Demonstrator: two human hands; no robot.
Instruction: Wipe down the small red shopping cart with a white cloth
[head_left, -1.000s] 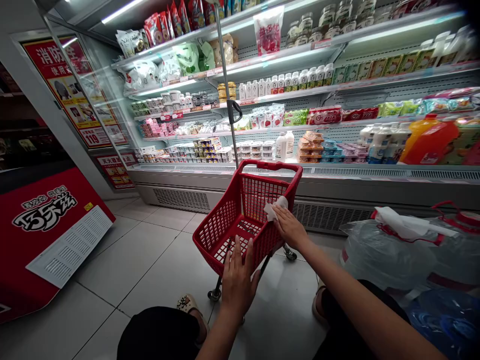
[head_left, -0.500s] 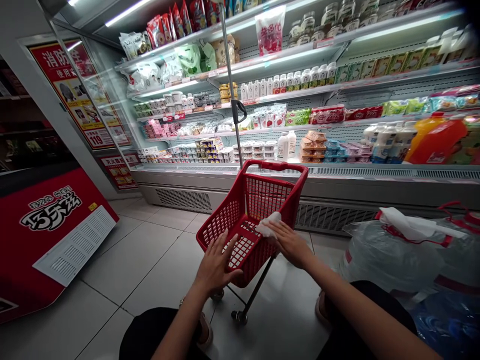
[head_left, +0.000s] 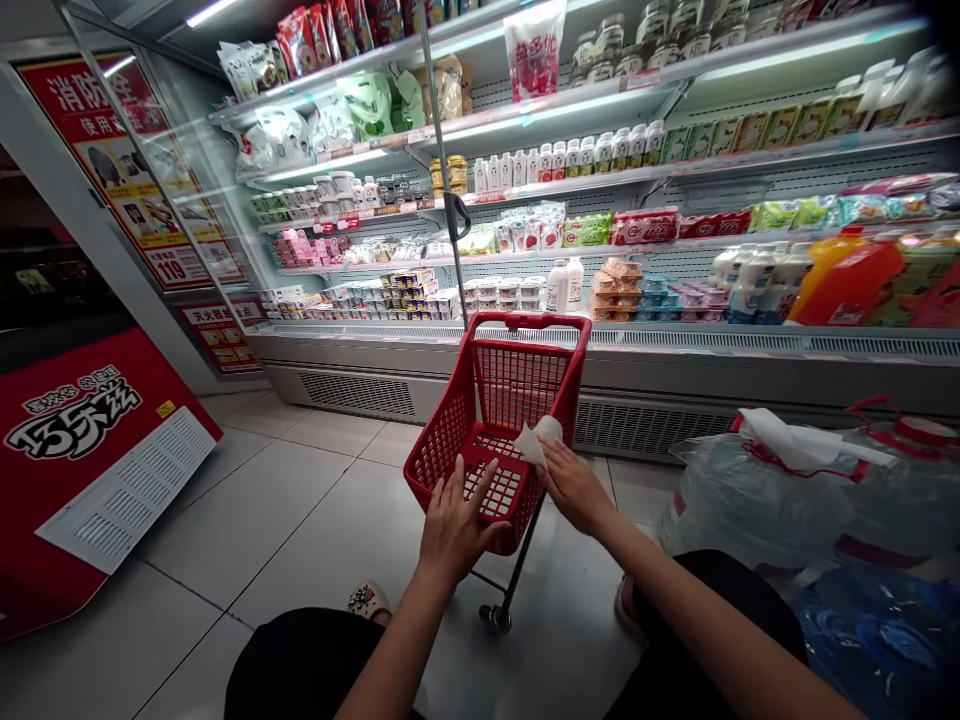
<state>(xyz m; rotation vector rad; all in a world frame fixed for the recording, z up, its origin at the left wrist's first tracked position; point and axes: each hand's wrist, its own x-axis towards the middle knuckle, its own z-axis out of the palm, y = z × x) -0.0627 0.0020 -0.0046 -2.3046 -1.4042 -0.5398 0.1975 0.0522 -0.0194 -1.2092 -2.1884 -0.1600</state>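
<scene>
A small red plastic shopping cart (head_left: 525, 372) with grid walls stands in front of me on thin legs with casters. My right hand (head_left: 574, 485) presses a crumpled white tissue (head_left: 538, 438) against the basket's right rim, its fingers closed over it. Fingers spread, my left hand (head_left: 457, 525) is at the near left edge of the basket and holds nothing. Whether its palm touches the rim I cannot tell. Through the grid the basket's bottom shows no goods.
Behind the cart runs an open refrigerated display (head_left: 510, 340) stocked with dairy and drinks. A red chest freezer (head_left: 97, 480) stands at the left. Large water bottles (head_left: 757, 490) crowd the right, with white paper (head_left: 795, 440) on top. A thin pole (head_left: 442, 130) rises behind the cart.
The cart has turned somewhat and sits a little further left in view. My right hand with the tissue remains at its right rim. My left hand has shifted slightly right.
</scene>
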